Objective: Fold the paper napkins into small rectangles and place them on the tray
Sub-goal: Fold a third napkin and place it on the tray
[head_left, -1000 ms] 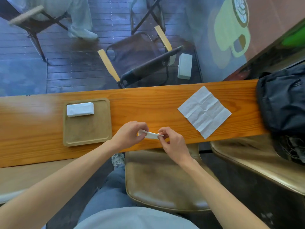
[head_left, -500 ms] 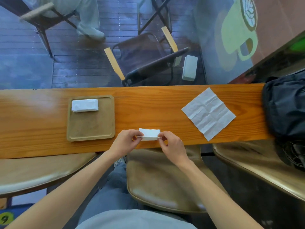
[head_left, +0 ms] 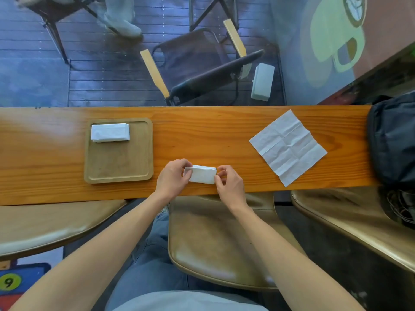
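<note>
A small folded white napkin [head_left: 202, 174] lies flat near the front edge of the wooden counter. My left hand [head_left: 172, 179] pinches its left end and my right hand [head_left: 229, 184] pinches its right end. To the left sits a square wooden tray [head_left: 121, 162] with one folded napkin [head_left: 110, 132] in its far left corner. An unfolded, creased white napkin [head_left: 288, 147] lies flat on the counter to the right.
A dark bag [head_left: 393, 140] rests at the counter's right end. Tan stool seats [head_left: 215, 243] stand below the counter's front edge. Beyond the far edge, glass shows a folding chair [head_left: 202, 70] and a white box [head_left: 262, 81].
The folded napkin was held on edge between my fingers; it has turned to lie flat on the counter, slightly farther from me. Both hands stay on its ends.
</note>
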